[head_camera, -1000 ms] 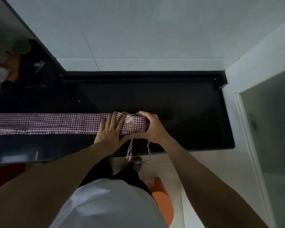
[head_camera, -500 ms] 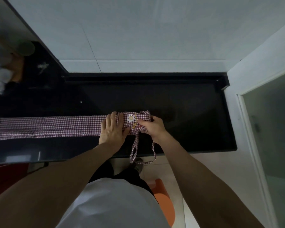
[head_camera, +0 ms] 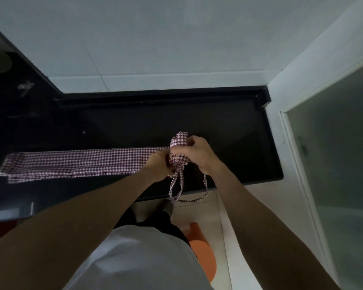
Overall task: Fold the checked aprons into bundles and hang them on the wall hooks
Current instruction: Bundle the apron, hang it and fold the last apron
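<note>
You are on the rolling step. The checked apron [head_camera: 76, 163] lies in a long folded strip on the black tabletop [head_camera: 228, 122], and it runs from your hands out toward 9 o'clock. Its right end is rolled into a small bundle [head_camera: 179, 141], lifted a little off the tabletop. Your right hand [head_camera: 194, 152] has its grip curled tight around the bundle from the 3 o'clock side. Your left hand [head_camera: 157, 166] pinches the cloth just under the bundle, at its 8 o'clock side. The view there is dark, so I think it holds the cloth, but I cannot see each finger.

Two thin ties [head_camera: 177, 185] hang down from the bundle, past the tabletop edge, toward 6 o'clock.

Most of the strip is not rolled yet. Next, I think you need to keep the roll tight and turn it along the strip toward 9 o'clock. Keep the edges lined up so it does not go crooked.

Watch the ties. They could get caught inside the roll, and you may need them to hang the bundle.

An orange stool [head_camera: 201, 254] sits on the floor by your feet at 5 o'clock. No wall hooks are in view.
</note>
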Motion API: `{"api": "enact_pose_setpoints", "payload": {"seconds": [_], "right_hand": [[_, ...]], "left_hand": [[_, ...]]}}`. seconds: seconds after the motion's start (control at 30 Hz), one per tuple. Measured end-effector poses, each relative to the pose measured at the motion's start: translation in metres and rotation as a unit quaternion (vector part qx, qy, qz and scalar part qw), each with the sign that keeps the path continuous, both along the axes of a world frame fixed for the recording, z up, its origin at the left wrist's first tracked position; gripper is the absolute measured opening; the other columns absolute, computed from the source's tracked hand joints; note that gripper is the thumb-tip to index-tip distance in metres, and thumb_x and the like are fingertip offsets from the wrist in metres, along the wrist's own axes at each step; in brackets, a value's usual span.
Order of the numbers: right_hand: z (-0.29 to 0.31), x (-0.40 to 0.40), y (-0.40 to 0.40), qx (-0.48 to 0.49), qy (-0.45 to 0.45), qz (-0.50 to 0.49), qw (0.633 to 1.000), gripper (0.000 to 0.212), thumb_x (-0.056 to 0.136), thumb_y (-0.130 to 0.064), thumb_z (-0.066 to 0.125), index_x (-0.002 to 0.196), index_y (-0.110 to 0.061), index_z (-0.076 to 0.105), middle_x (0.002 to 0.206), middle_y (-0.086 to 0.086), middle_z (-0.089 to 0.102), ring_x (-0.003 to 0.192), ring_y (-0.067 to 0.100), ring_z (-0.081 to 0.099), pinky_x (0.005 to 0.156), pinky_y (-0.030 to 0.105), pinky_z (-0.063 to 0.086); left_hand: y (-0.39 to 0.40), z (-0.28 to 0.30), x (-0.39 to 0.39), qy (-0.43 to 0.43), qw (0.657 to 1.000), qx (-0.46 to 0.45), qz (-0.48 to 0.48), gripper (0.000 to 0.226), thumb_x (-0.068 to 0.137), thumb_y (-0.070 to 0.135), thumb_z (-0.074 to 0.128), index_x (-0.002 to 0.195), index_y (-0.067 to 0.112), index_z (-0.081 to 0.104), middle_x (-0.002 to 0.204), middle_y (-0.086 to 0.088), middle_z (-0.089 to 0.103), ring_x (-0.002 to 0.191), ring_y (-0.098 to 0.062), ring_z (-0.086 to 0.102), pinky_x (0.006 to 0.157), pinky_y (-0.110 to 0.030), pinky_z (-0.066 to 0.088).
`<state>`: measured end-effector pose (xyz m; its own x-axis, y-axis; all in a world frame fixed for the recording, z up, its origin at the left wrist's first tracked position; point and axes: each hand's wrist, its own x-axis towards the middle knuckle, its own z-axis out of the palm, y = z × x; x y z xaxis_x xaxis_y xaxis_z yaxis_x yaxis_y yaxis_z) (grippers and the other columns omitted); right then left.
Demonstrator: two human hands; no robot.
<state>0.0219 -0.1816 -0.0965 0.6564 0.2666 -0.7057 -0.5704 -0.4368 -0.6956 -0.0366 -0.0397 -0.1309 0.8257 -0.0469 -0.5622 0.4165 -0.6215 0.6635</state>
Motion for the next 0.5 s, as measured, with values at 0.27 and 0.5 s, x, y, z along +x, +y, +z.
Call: {"api": "enact_pose_setpoints", "payload": {"seconds": [0.27,0.5], "right_hand": [[0.011,-0.009,0.014,0.065,0.024,0.059,0.996,0.04,0.103,-0.043,0.045,0.118,-0.014,0.067,0.117,0.004,0.067,0.108,0.017,0.064,0.103,0.038,0.047],[-0.008,-0.013,0.032,-0.029,-0.037,0.154,0.987,0.028,0.102,-0.009,0.049,0.118,-0.014,0.071,0.127,0.003,0.066,0.112,0.013,0.063,0.102,0.032,0.05]], "left_hand": [[0.036,0.007,-0.003,0.252,0.761,-0.493,0.34,0.064,0.101,0.058,0.022,0.13,0.011,0.056,0.131,-0.02,0.06,0.123,-0.04,0.055,0.109,-0.058,0.038],[0.052,0.003,-0.014,0.183,0.915,-0.245,0.264,0.058,0.087,0.065,0.055,0.112,0.014,0.061,0.097,-0.012,0.074,0.087,-0.029,0.074,0.083,-0.045,0.06]]}}
